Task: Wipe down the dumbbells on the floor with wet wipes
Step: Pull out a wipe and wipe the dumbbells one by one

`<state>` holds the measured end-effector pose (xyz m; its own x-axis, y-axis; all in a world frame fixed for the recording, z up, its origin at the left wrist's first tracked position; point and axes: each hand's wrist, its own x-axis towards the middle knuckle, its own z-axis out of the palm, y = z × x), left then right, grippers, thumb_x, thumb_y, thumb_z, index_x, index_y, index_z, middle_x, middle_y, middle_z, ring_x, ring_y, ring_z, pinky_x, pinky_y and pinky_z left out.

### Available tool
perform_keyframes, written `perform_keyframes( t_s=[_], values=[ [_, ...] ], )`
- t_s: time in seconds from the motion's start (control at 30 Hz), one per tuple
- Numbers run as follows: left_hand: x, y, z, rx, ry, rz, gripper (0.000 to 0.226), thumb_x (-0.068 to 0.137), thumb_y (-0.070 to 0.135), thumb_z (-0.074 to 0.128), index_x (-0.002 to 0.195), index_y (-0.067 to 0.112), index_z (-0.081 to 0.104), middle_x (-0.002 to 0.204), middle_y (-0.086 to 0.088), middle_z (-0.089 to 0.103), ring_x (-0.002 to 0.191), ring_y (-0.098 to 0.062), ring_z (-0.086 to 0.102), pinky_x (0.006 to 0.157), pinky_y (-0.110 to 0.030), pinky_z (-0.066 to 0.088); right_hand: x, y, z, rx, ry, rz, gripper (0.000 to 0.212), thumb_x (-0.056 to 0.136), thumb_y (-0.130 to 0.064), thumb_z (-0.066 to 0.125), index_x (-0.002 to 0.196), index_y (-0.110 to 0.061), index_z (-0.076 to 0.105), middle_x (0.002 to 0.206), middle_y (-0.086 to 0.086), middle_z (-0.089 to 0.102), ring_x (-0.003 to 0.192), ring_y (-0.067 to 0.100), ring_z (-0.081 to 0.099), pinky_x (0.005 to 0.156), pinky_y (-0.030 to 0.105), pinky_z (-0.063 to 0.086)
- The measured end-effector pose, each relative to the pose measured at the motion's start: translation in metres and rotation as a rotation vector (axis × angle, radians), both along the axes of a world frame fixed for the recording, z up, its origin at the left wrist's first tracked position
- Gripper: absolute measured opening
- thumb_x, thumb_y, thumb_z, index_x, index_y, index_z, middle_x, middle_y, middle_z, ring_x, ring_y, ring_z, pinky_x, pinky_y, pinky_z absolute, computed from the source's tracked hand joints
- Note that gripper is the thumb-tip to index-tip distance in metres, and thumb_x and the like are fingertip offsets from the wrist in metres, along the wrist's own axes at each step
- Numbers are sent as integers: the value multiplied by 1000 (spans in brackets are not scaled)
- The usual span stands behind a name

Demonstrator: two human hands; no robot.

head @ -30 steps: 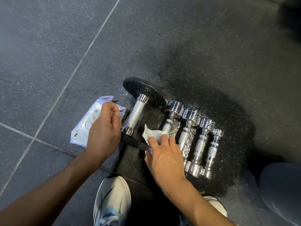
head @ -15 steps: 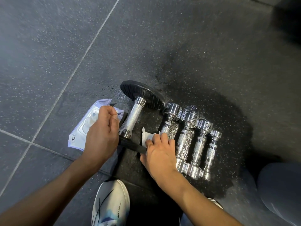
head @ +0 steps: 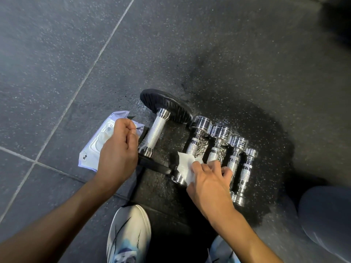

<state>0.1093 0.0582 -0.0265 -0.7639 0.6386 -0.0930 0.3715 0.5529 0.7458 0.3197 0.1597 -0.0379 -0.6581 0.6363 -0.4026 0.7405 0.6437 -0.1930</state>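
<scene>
While the right hand (head: 208,182) presses a white wet wipe (head: 187,168) against the near end of the first chrome dumbbell (head: 191,147), fingers curled around the cloth, the left hand (head: 118,150) sits clenched at nine o'clock of it, against the near plate of the big black-plated dumbbell (head: 158,128); whether it actually grips that plate I cannot tell. Behind the left hand, at nine o'clock again, lies the wipes pack (head: 96,147) on the floor (head: 57,54). Three more chrome dumbbells run off toward three o'clock, side by side and nearly touching. By my judgement the wiping is at an early stage: one chrome dumbbell is under the cloth, and nothing shows which others are clean.
</scene>
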Motion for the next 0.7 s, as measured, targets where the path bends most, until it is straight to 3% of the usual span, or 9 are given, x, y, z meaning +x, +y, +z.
perform_keyframes(
  t_s=[0.3, 0.4, 0.53, 0.7],
  values=[
    [0, 1, 2, -12, -4, 19, 11, 107, 22, 43, 98, 28, 42, 73, 4, 60, 66, -21, 57, 65, -51, 48, -10, -7, -16, -69, -74, 28, 44, 95, -23, 50, 136, -20, 33, 130, 1, 60, 127, 26, 37, 102, 47, 18],
    [0, 1, 2, -15, -8, 19, 10, 107, 23, 43, 98, 28, 42, 72, 5, 59, 65, -20, 56, 65, -50, 47, -9, -15, -24, -36, -23, 44, 47, 87, -43, 64, 122, -18, 46, 114, 1, 66, 117, 26, 47, 101, 46, 22],
    [1, 2, 2, -15, -5, 20, 12, 106, 22, 43, 97, 29, 42, 72, 4, 59, 65, -20, 56, 65, -50, 47, -3, -14, -29, 1, 19, 40, 58, 87, -59, 62, 126, -20, 45, 97, -4, 67, 113, 22, 50, 97, 42, 18],
    [1, 2, 4, -20, -2, 23, 14, 106, 21, 43, 96, 30, 41, 72, 4, 60, 65, -18, 57, 65, -49, 46, 0, -14, -23, 28, 145, -74, 51, 61, -41, 79, 101, -28, 51, 72, -13, 60, 91, 15, 56, 81, 32, 15]
  ],
)
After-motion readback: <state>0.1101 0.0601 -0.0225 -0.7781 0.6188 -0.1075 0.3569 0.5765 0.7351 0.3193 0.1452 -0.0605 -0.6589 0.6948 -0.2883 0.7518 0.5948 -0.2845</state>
